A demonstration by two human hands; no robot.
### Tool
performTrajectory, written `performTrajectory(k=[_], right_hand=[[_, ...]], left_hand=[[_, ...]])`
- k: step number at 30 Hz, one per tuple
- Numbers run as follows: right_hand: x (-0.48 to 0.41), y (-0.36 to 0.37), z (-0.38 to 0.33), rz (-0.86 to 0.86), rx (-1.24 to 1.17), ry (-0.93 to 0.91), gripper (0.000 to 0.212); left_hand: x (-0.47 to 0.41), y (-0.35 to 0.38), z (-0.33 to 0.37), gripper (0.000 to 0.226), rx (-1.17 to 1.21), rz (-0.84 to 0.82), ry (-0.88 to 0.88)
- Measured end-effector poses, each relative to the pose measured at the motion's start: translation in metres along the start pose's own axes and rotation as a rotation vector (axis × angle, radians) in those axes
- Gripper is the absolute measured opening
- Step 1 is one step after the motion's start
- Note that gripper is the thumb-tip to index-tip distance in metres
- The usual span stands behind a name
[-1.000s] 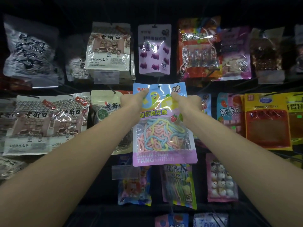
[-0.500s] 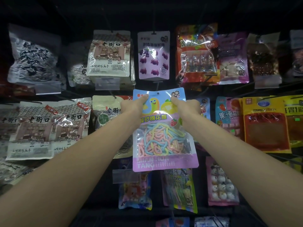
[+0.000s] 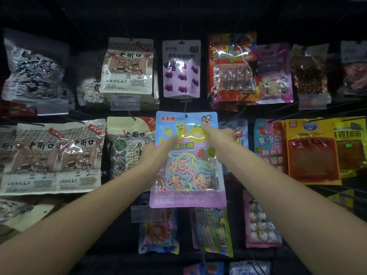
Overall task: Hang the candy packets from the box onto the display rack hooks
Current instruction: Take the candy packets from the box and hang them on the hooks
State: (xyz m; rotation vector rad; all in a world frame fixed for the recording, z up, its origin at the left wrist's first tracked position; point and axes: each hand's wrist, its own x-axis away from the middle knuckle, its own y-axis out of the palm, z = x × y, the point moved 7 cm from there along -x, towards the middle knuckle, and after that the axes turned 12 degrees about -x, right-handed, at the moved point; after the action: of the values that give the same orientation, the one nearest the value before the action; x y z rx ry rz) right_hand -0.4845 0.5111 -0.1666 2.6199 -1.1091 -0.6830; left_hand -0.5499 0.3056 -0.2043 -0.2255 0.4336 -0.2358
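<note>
Candy packet (image 3: 186, 171): you read 乖刺猬 in red at top left, 棉花糖 on the middle band, TANG in white at the bottom.
White seed bag (image 3: 129, 66), upper row: you read 老街口, and 山核桃味瓜子 under it.
Two seed bags (image 3: 77, 155) at your left: 老街口 on each, 山核桃味瓜子 near the bottom.
Bag with red corner (image 3: 131, 147): 老街口, and a 7 in the corner.
Red bag (image 3: 232, 72), upper row: 巧克力制品.
Pink and blue bag (image 3: 268, 139): 果汁, the rest is too blurred.

Shop. Dark display rack (image 3: 181, 24) carries rows of hanging snack packets (image 3: 128, 66); clear price-tag holders (image 3: 125, 103) at 11 and 7 o'clock.
</note>
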Motion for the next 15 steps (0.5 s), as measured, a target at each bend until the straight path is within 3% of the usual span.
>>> performTrajectory(k=[3,8,11,13,15], right_hand=[[0.008,-0.003,0.000,-0.046,0.072,0.008,0.048],[0.035,-0.016,0.017,-0.155,0.276,-0.112,0.067],[0.065,-0.039,0.032,-0.230,0.310,-0.228,0.095],[0.084,-0.053,0.042,-0.295,0.327,-0.276,0.098],[0.096,-0.060,0.049,-0.334,0.392,-0.311,0.087]], left_hand=[[0.033,-0.003,-0.012,0.025,-0.221,-0.062,0.170],[0.048,-0.008,-0.053,0.078,-0.191,-0.069,0.099],[0.051,-0.010,-0.057,0.089,-0.201,-0.058,0.164],[0.055,-0.012,-0.055,0.098,-0.230,-0.016,0.197],[0.058,-0.014,-0.053,0.102,-0.244,0.031,0.229]])
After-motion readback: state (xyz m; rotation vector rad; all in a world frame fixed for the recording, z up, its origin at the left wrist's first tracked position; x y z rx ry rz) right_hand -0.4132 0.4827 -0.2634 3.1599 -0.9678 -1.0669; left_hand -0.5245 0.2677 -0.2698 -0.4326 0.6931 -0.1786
